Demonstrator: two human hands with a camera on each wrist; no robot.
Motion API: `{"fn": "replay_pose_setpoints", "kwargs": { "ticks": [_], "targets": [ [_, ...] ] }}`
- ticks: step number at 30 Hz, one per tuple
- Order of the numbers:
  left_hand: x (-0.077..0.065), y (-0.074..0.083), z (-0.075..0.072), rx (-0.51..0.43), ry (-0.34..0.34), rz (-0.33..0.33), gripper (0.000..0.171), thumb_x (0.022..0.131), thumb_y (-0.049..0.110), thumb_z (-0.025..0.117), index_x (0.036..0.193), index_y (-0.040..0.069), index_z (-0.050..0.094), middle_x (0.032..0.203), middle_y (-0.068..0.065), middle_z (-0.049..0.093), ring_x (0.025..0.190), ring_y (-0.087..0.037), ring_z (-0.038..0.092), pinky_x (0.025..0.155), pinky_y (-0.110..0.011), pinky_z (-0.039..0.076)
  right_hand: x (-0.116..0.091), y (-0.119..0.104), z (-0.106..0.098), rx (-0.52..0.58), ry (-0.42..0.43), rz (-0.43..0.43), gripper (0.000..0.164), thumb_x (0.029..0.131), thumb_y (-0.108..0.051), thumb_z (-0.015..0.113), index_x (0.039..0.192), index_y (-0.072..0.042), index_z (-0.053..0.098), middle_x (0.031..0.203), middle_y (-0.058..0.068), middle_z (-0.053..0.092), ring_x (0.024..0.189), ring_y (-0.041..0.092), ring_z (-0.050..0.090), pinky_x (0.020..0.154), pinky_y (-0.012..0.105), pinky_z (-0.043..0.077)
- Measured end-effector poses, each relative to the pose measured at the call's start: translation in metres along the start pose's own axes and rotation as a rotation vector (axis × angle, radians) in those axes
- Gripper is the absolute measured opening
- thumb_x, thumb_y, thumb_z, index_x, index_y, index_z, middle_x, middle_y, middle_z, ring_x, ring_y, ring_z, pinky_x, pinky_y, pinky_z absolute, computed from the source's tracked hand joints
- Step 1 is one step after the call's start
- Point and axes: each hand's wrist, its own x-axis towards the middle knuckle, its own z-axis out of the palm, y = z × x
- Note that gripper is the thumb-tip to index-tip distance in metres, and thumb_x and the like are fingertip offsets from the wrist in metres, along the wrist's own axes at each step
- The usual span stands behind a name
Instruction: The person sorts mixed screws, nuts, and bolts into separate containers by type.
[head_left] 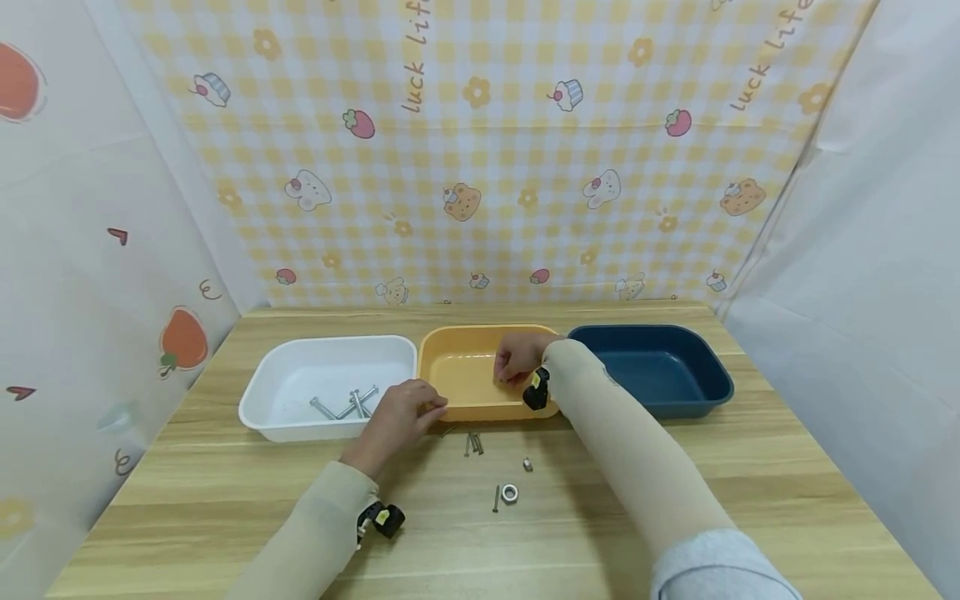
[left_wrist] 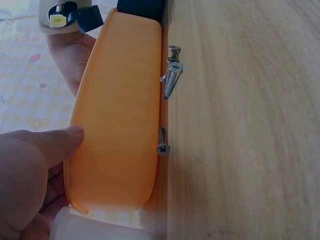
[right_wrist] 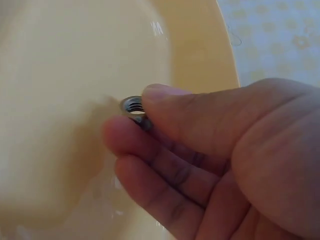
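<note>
My right hand (head_left: 519,357) is inside the yellow bin (head_left: 480,412), at its right half. Between thumb and forefinger it pinches a metal nut (right_wrist: 132,105), whose inner thread shows in the right wrist view. My left hand (head_left: 403,410) grips the bin's front left corner. Its thumb (left_wrist: 70,137) presses the outer wall while the other fingers pass behind the rim. Just in front of the bin lie several small screws (head_left: 474,442), with one single screw (left_wrist: 162,142) close to the wall. Nearer me are a larger nut (head_left: 509,494), a smaller nut (head_left: 527,464) and another screw (head_left: 496,498).
On the left stands a white bin (head_left: 281,432) with several long bolts (head_left: 357,403) in it. A dark blue bin (head_left: 651,379) stands to the right, partly behind my right sleeve. All three sit side by side on the wooden table (head_left: 600,533), before a patterned cloth backdrop.
</note>
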Motion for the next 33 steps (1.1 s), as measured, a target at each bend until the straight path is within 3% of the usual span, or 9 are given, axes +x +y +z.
{"fn": "replay_pose_setpoints", "kwargs": {
  "ticks": [6, 20, 33],
  "targets": [
    [0.001, -0.001, 0.001, 0.001, -0.009, -0.003, 0.005, 0.082, 0.007, 0.078, 0.084, 0.007, 0.074, 0.082, 0.001, 0.067, 0.074, -0.013, 0.060, 0.067, -0.028, 0.051, 0.005, 0.004, -0.005, -0.067, 0.006, 0.020, 0.008, 0.095, -0.008, 0.061, 0.092, -0.005, 0.068, 0.082, 0.004, 0.066, 0.069, 0.013, 0.059, 0.066, 0.024, 0.053],
    [-0.001, -0.001, 0.003, 0.000, -0.002, -0.013, 0.006, 0.081, 0.007, 0.079, 0.082, 0.010, 0.073, 0.081, 0.001, 0.067, 0.073, -0.012, 0.060, 0.067, -0.028, 0.051, 0.020, 0.021, -0.003, -0.033, 0.026, 0.052, 0.010, 0.095, -0.002, 0.059, 0.097, -0.004, 0.069, 0.084, 0.005, 0.068, 0.071, 0.015, 0.064, 0.070, 0.028, 0.055],
    [0.000, -0.002, 0.002, 0.001, 0.000, -0.012, 0.005, 0.082, 0.007, 0.077, 0.083, 0.009, 0.073, 0.082, 0.001, 0.067, 0.075, -0.013, 0.060, 0.067, -0.029, 0.051, 0.019, 0.019, -0.005, -0.079, 0.078, 0.096, 0.009, 0.092, 0.001, 0.063, 0.087, -0.006, 0.069, 0.077, 0.004, 0.068, 0.069, 0.015, 0.064, 0.072, 0.029, 0.054]
  ]
}}
